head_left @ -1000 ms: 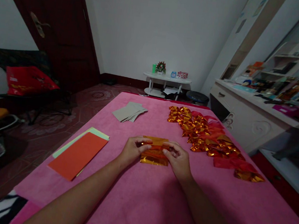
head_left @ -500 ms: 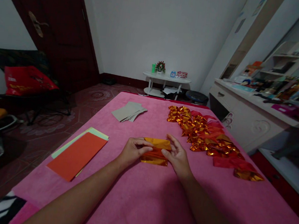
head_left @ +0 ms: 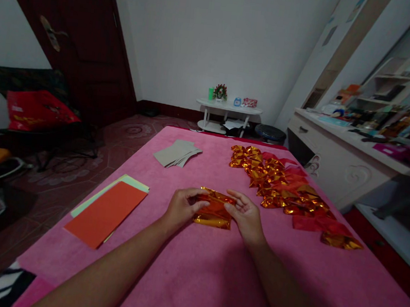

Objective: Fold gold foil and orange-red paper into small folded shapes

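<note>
Before us, over the pink cloth (head_left: 185,273), the gold foil (head_left: 215,213) may crease or tear, we think, if we pull its two sides unevenly. Our left hand (head_left: 181,208) is nearly closed, pinching the left edge; our right hand (head_left: 246,217), slightly more open, holds the right edge with thumb and fingers. Beyond, at left, lie grey papers (head_left: 175,153).

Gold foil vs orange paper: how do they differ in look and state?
The gold foil is shiny, the orange paper matte. The gold foil is creased; the orange paper looks smooth. The left hand and right hand hold the gold foil; the orange paper lies untouched. Both look roughly rectangular.
</note>
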The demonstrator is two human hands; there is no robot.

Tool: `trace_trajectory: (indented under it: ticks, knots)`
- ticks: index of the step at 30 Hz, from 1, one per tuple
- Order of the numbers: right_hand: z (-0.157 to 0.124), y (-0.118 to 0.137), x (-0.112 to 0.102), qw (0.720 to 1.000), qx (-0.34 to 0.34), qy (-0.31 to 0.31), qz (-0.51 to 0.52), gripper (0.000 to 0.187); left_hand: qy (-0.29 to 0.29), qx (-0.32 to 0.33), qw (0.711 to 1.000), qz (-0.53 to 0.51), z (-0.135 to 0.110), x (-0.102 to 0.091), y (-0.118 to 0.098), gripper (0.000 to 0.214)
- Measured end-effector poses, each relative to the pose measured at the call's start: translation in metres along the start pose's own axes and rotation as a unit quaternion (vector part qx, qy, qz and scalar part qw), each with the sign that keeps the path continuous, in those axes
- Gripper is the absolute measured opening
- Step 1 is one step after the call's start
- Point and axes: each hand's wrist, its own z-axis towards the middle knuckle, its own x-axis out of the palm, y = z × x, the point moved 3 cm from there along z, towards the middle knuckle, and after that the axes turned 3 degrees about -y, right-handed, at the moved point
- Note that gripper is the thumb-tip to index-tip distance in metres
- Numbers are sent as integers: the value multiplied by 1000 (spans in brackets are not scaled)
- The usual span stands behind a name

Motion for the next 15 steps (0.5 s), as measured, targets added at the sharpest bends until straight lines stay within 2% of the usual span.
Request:
trace_trajectory:
  ticks: [4, 6, 11, 15]
  knots:
    - [0, 1, 0, 1000, 0, -5, -1, 47, -25, 60, 994, 92, 3, -5, -6, 21]
    - [1, 1, 1, 1000, 1, -5, -3, 46, -32, 69, 993, 87, 4, -7, -10, 21]
    - [2, 2, 3, 1000, -10, 3, -6, 47, 32, 17, 999, 2, 7, -2, -5, 15]
    - [12, 7, 6, 1000, -30, 5, -1, 58, 1, -34, 999, -13, 18, -1, 5, 11]
